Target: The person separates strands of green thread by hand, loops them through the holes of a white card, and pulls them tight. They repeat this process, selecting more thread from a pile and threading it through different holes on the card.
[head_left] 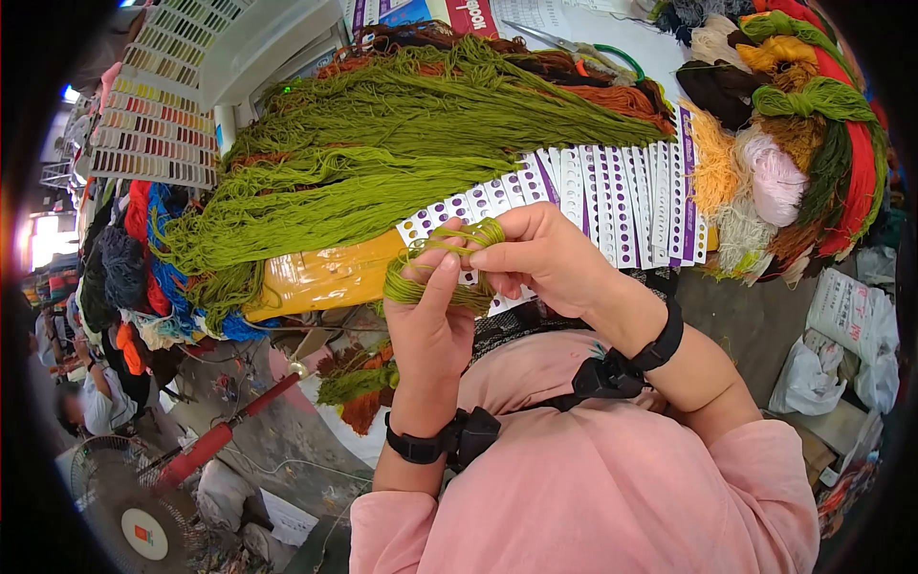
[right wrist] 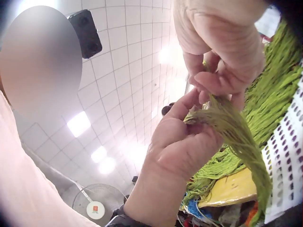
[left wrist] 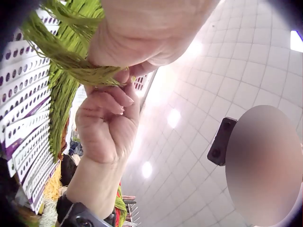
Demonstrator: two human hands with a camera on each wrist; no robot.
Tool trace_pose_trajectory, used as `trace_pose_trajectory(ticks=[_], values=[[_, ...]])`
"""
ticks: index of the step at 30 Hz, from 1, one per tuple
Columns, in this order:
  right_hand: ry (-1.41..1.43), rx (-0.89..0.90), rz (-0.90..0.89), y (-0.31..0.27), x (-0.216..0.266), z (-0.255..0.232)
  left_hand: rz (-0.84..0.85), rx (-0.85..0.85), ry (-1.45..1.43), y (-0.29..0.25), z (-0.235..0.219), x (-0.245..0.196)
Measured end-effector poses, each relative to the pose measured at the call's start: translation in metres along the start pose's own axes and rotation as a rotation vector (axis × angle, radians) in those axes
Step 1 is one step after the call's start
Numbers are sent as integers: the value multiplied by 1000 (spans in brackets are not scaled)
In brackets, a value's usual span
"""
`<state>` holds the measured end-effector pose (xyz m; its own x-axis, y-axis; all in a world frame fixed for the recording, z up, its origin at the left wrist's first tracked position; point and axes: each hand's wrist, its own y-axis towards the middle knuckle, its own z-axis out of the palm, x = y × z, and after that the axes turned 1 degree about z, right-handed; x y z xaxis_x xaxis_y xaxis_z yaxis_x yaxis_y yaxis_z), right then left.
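Between my hands, over the table's near edge, is a looped bundle of olive-green thread [head_left: 403, 279]. My left hand [head_left: 430, 311] holds the bundle, with loops lying across its fingers. Thumb and fingertips of my right hand [head_left: 564, 260] pinch strands of it, close against the left fingertips. In the left wrist view the thread [left wrist: 71, 60] runs from the fingertips out to the left. The right wrist view has its strands [right wrist: 239, 135] crossing the left palm and hanging down. Long green thread hanks [head_left: 421, 105] lie spread just beyond both hands.
White hole-punched cards [head_left: 612, 206] and a yellow plastic-wrapped packet [head_left: 330, 277] lie under the hanks. Scissors [head_left: 545, 36] rest at the back. Coloured skeins [head_left: 813, 124] hang at the right, and a colour chart [head_left: 158, 124] stands left. A fan [head_left: 143, 507] is at lower left.
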<state>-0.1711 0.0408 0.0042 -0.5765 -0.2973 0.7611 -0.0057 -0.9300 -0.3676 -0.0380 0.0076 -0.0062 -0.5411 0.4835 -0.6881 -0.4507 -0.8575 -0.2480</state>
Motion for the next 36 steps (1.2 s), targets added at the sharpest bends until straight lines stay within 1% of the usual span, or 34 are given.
trace_pose_trajectory(ticks=[1, 4, 7, 10, 13, 16, 19, 20, 22, 23, 25, 26, 27, 28, 30, 31, 32, 33, 34, 36], values=[[8, 3, -8, 1, -2, -1, -28, -16, -21, 0, 0, 0], [-27, -26, -28, -1, 1, 5, -10, 7, -3, -2, 0, 0], [-82, -40, -35, 0, -2, 2, 48, -18, 43, -2, 1, 2], [-56, -20, -43, 2, -5, 0, 18, -70, 38, -1, 0, 3], [-53, -50, -40, 2, -3, 1, -8, -67, 25, -1, -1, 4], [-42, -11, -21, 2, -5, -3, -38, 49, -21, -3, -1, 2], [286, 105, 205, -6, 5, -12, 22, 150, -200, -4, -1, -5], [306, 188, 255, -7, 6, -17, -1, 46, -235, -7, 3, -12], [346, 353, 371, -9, 6, -26, -123, 130, 351, -2, 13, -26], [269, 367, 421, -10, 9, -26, -237, 171, 432, 2, 9, -28], [-596, 257, 89, -20, 34, -21, -443, 254, 597, 13, 1, -38], [-1015, 184, -101, -24, 46, -19, -492, 255, 501, 15, -3, -49], [-978, 185, -87, -26, 52, -21, -481, 221, 508, 16, -5, -59], [-734, 240, -126, -28, 60, -23, -474, 188, 514, 17, -9, -69], [-241, 338, -196, -31, 80, -32, -324, 39, 223, 19, -54, -85], [-36, 204, -295, -37, 91, -41, -306, -98, -107, 21, -79, -93], [177, 207, -335, -39, 101, -60, -284, -234, -432, 20, -109, -102], [386, 221, -380, -42, 113, -79, -238, -189, -473, 15, -157, -111], [598, 376, -368, -38, 128, -107, -194, -142, -512, 5, -213, -121], [650, 144, -490, -41, 153, -166, -164, -279, -554, -25, -316, -148]])
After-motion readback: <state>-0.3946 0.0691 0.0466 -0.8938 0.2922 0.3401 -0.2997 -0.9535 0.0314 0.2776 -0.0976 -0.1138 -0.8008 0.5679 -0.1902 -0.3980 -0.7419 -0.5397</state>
